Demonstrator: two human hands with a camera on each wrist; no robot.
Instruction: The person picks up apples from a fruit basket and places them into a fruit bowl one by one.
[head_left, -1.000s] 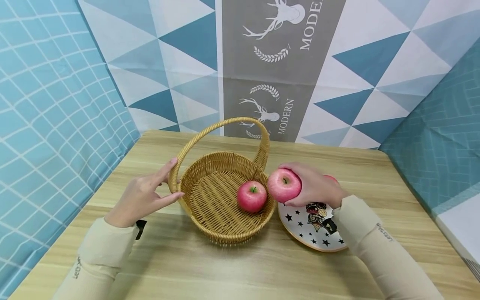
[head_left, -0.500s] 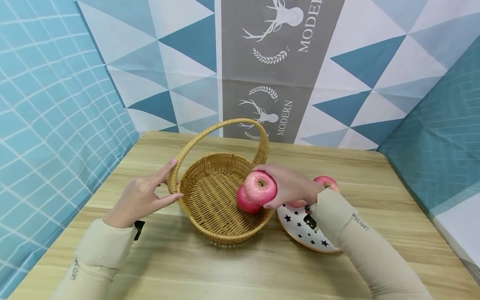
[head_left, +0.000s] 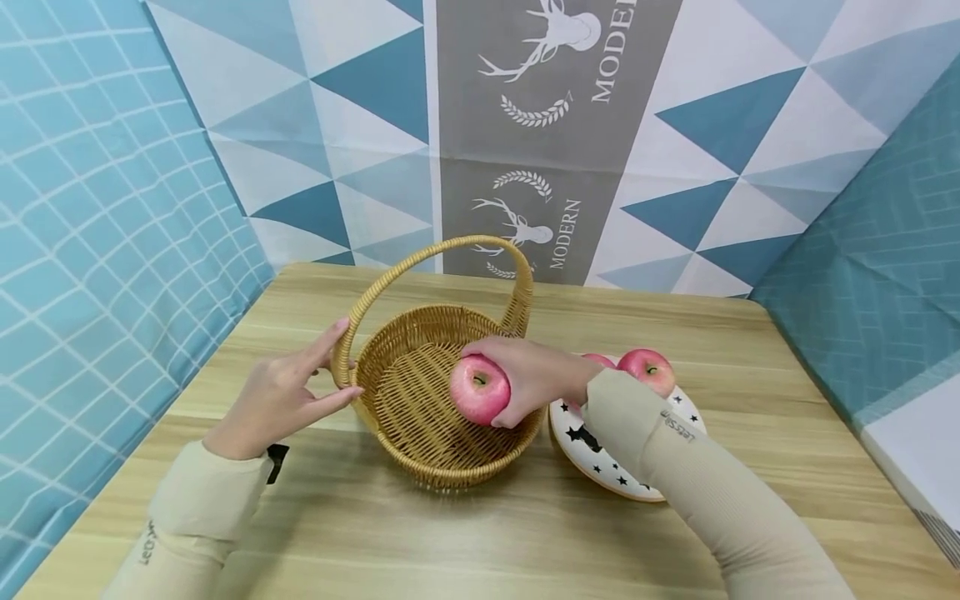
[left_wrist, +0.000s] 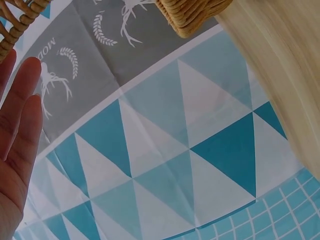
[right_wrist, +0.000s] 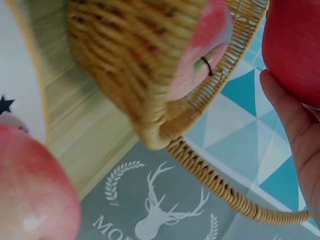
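My right hand [head_left: 536, 375] grips a pink-red apple [head_left: 478, 392] over the wicker basket [head_left: 405, 408]; this apple [right_wrist: 295, 45] fills the upper right of the right wrist view. Another apple [right_wrist: 192, 75] lies inside the basket there, while in the head view the right hand and the held apple hide it. My left hand [head_left: 281, 392] holds the basket at the left foot of its arched handle [head_left: 431, 254], thumb in front and fingers behind. In the left wrist view, fingertips [left_wrist: 31, 67] reach up at the wicker.
To the right of the basket, a white plate [head_left: 592, 458] with black stars carries more apples, one [head_left: 649, 371] in plain sight and another [head_left: 597, 360] partly behind the right sleeve. A patterned cloth wall [head_left: 525, 125] rises behind the wooden table [head_left: 420, 542].
The right hand has carried its apple leftward from beside the plate to over the basket. The apple inside the basket is now hidden in the head view. The left hand stays at the handle.
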